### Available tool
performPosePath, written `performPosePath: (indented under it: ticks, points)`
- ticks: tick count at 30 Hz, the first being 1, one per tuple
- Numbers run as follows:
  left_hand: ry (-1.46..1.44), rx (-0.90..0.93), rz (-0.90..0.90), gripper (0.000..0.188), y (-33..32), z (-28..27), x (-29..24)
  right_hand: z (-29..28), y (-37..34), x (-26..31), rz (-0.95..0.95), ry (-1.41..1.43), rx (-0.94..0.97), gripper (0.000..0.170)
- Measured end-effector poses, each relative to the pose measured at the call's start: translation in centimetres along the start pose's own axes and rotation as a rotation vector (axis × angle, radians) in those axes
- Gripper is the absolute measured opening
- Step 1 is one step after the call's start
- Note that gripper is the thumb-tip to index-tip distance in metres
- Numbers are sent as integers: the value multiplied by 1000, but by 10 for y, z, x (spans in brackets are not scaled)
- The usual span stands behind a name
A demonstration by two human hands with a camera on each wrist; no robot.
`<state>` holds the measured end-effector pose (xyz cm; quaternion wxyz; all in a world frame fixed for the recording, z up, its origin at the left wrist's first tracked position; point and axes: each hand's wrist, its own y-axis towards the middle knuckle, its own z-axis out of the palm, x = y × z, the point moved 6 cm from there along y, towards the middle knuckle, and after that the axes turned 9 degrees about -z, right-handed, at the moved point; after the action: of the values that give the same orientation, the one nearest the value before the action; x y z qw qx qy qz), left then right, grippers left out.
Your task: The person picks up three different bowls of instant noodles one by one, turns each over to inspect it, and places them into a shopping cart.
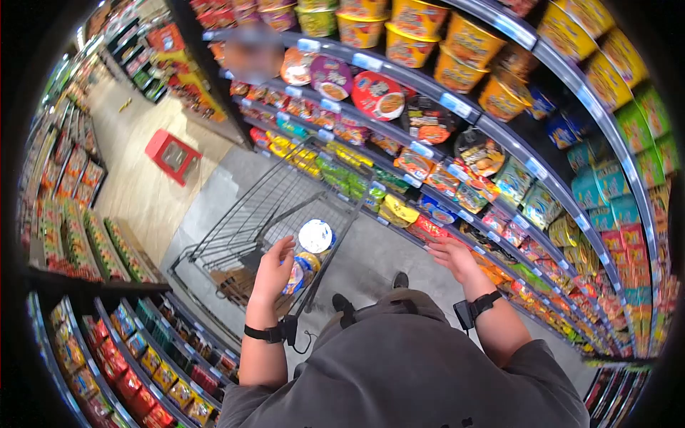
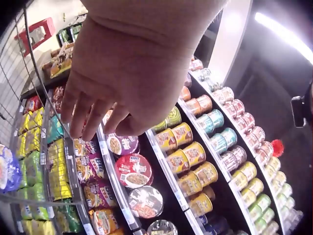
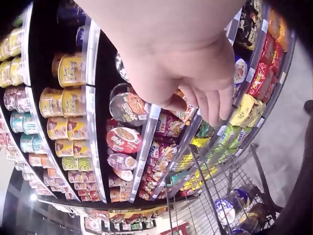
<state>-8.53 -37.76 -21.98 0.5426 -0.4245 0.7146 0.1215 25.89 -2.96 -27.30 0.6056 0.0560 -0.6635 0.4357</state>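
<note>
Grey wire cart [image 1: 239,227] with round noodle tubs [image 1: 316,236] inside

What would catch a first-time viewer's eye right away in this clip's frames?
Probably the tall shelves of brightly coloured packets and tubs curving across the right side of the head view. Next, the wire shopping cart ahead and to the person's left, with a few round containers inside. Beyond it, a red stool stands out on the pale floor.
</note>
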Motion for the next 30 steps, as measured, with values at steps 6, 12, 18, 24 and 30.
performPosePath:
  ticks: [6,12,18,24,30]
  points:
    - [79,99,115,37,40,70,-61,-60,-35,24,-91,75,-73,45]
    - [126,244,187,39,60,177,-144,-150,-79,36,-172,144,-182,45]
    - [142,301,304,41,71,269,-206,-244,-103,47,-244,144,-261,43]
    - [219,273,347,43,73,324,-253,-303,-102,73,-330,124,-237,45]
    - [234,164,463,45,71,337,-288,-291,-90,126,-409,126,25,48]
